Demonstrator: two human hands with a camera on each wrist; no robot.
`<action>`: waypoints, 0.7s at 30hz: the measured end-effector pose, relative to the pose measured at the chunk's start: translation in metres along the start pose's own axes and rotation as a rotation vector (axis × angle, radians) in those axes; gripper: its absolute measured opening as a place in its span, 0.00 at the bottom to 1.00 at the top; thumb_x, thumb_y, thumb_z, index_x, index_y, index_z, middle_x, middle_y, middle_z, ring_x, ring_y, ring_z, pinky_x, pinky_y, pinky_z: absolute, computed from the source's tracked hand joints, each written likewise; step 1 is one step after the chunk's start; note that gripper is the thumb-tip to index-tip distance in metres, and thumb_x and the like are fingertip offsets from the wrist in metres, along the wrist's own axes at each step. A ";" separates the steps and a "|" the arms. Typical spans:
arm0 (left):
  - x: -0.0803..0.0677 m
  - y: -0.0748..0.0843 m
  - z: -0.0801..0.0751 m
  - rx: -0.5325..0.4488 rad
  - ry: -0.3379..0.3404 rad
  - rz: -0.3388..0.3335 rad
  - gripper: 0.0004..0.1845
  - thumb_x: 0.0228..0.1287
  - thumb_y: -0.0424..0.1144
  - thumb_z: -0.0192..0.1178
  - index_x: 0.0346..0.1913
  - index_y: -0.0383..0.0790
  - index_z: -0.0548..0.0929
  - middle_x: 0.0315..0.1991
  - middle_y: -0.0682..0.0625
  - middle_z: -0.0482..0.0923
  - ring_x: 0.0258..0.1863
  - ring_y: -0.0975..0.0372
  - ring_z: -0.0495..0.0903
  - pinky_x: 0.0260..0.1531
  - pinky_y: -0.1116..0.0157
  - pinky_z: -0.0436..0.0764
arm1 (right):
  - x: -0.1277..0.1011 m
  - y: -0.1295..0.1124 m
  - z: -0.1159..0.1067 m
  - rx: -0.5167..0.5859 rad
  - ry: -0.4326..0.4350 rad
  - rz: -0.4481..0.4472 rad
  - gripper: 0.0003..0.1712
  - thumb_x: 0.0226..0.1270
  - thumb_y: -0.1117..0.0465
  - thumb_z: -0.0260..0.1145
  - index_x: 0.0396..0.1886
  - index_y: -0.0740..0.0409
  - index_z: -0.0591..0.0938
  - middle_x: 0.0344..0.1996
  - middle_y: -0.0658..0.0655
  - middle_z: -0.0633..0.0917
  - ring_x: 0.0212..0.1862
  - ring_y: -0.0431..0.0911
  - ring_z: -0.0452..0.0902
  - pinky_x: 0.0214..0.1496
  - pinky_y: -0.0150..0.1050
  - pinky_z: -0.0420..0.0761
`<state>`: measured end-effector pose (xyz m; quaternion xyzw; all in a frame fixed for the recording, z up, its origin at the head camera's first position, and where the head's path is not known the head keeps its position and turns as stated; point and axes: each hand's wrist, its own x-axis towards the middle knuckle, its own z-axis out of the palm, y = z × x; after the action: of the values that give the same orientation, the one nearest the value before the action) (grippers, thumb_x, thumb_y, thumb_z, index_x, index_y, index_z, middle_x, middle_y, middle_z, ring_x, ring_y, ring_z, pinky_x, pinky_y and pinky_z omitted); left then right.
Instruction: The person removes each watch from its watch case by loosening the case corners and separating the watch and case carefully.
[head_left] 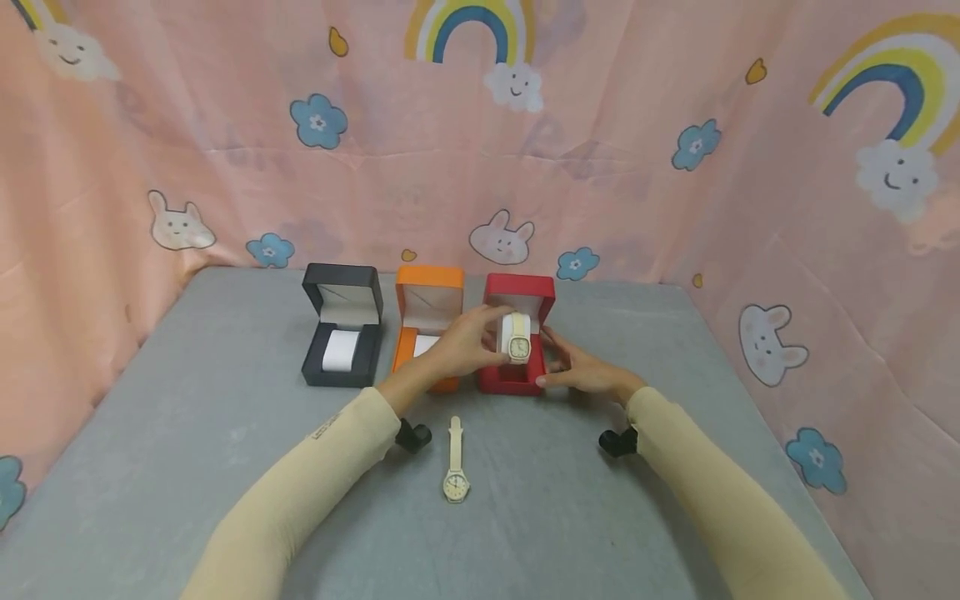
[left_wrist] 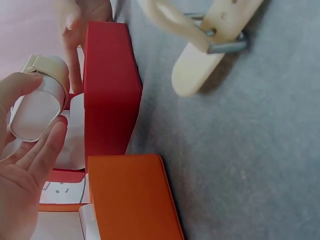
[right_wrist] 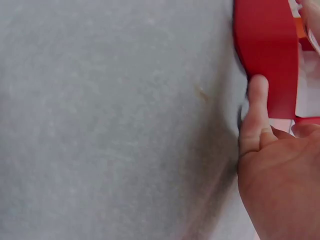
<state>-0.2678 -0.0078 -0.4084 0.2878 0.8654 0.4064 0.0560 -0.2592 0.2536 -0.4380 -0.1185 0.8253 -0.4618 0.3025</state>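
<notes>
Pinching a watch cushion (head_left: 516,337), left fingers (head_left: 491,321) hover over the red box (head_left: 517,379) on grey felt tabletop (head_left: 187,417).

A grey table (head_left: 187,417) carries three open boxes and a watch (head_left: 455,462).

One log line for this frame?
left hand holds watch on pillow over red box | right hand steadies box | second watch on table

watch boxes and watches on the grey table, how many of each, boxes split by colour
black watch box: 1
orange watch box: 1
red watch box: 1
cream watch on a white cushion, gripped by the left hand over the red box: 1
cream watch lying flat on the table: 1
total: 5, being 3 boxes and 2 watches
</notes>
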 end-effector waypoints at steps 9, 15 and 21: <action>-0.011 0.002 -0.008 -0.076 0.000 -0.031 0.41 0.59 0.36 0.73 0.75 0.48 0.68 0.62 0.47 0.74 0.40 0.59 0.81 0.41 0.68 0.85 | -0.009 -0.007 -0.003 -0.005 0.089 -0.015 0.47 0.75 0.46 0.58 0.84 0.45 0.44 0.80 0.65 0.57 0.71 0.62 0.69 0.72 0.59 0.72; -0.017 0.005 -0.015 -0.085 0.007 -0.052 0.41 0.59 0.37 0.73 0.75 0.51 0.69 0.64 0.46 0.72 0.40 0.59 0.81 0.40 0.67 0.85 | -0.015 -0.015 -0.006 -0.042 0.221 -0.149 0.40 0.77 0.54 0.57 0.82 0.57 0.53 0.74 0.70 0.66 0.63 0.64 0.78 0.65 0.58 0.78; -0.024 0.005 -0.022 -0.089 0.007 -0.058 0.40 0.59 0.39 0.73 0.74 0.55 0.69 0.66 0.48 0.71 0.40 0.59 0.81 0.40 0.66 0.85 | -0.024 -0.024 -0.005 -0.077 0.365 -0.223 0.37 0.76 0.53 0.60 0.79 0.57 0.61 0.71 0.71 0.71 0.60 0.67 0.79 0.65 0.63 0.77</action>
<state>-0.2534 -0.0327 -0.3937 0.2582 0.8548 0.4436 0.0774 -0.2455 0.2559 -0.4068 -0.1348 0.8652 -0.4744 0.0905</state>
